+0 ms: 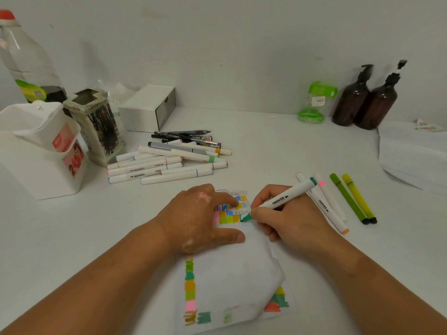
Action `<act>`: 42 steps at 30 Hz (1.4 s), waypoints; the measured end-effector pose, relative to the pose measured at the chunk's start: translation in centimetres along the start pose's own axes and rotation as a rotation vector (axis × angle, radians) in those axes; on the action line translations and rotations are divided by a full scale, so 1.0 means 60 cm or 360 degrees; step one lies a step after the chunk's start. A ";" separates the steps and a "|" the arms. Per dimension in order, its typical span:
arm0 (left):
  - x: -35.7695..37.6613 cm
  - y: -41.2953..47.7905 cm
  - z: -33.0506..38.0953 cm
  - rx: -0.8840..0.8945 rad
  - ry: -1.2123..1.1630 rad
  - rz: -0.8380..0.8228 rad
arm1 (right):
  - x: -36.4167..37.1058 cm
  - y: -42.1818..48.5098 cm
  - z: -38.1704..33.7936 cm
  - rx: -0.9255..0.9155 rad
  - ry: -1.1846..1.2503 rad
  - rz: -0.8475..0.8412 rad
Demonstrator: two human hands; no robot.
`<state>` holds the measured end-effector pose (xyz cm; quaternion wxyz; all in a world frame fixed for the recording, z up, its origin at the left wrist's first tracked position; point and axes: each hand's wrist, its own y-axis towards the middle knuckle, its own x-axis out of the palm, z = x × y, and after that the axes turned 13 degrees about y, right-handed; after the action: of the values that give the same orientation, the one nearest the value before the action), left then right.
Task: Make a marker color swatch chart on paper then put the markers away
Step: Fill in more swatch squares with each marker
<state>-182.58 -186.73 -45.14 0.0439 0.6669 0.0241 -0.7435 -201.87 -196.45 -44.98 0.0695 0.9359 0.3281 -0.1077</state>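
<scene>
The left hand (198,218) lies flat with straight fingers to keep the paper (232,274) still, while the right hand (285,218) fingers pinch the green marker (283,198) to color a swatch.

Reaching in from the near edge with both bare forearms; pressing palm-down with the left hand (196,218), fingers straight and spread; pinching a white green-tipped marker (285,197) in the curled right hand (285,224), tip angled down.

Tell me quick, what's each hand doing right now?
Left hand: open, fingers flat, pressing on the paper.
Right hand: gripping a marker, its green tip on the paper.
</scene>
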 end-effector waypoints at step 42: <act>-0.020 -0.006 0.008 -0.0180 -0.1083 0.0384 | -0.015 0.005 -0.019 -0.0049 0.0994 0.0238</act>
<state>-182.96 -186.35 -43.93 0.1736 0.3759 -0.0298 -0.9098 -202.18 -197.00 -43.61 -0.0127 0.9441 0.2653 0.1951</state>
